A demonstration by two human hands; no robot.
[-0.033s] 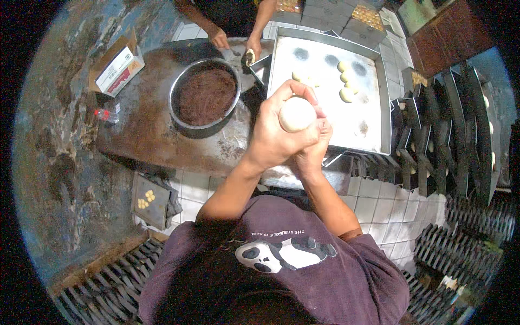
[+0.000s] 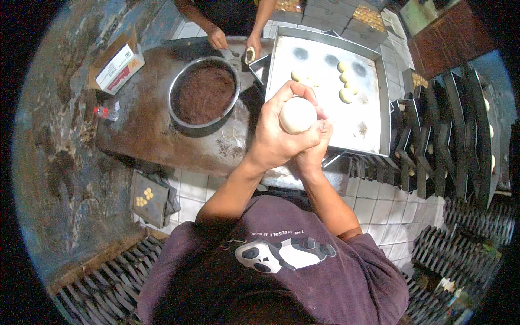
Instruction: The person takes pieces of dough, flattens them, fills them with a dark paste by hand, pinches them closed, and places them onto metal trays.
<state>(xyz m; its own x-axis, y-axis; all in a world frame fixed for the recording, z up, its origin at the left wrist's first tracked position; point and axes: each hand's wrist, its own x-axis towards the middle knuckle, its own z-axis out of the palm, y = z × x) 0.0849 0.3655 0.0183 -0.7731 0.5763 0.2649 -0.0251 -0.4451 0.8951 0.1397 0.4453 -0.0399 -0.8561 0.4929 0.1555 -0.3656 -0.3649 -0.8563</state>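
Observation:
A smooth, pale dough ball [image 2: 298,115] bulges up out of my two hands, held above the near left edge of a large square metal tray [image 2: 324,46]. My left hand [image 2: 270,130] is wrapped round the ball, with its forefinger and thumb curved about it. My right hand [image 2: 313,154] is closed and pressed against the left from the right and below; most of its fingers are hidden. On the tray lie several smaller yellowish dough balls [image 2: 345,95], partly in a row.
A metal bowl [image 2: 171,103] of brown filling stands on the worn table [image 2: 146,138]. Beyond it, a co-worker's hands [image 2: 218,39] hold a small tool and filled dough. An open carton [image 2: 120,66] and a plastic bottle [image 2: 106,113] are at left. Stacked dark trays [image 2: 433,130] line the right.
My hands and the dough ball look almost unmoved. The co-worker's small tool has turned slightly.

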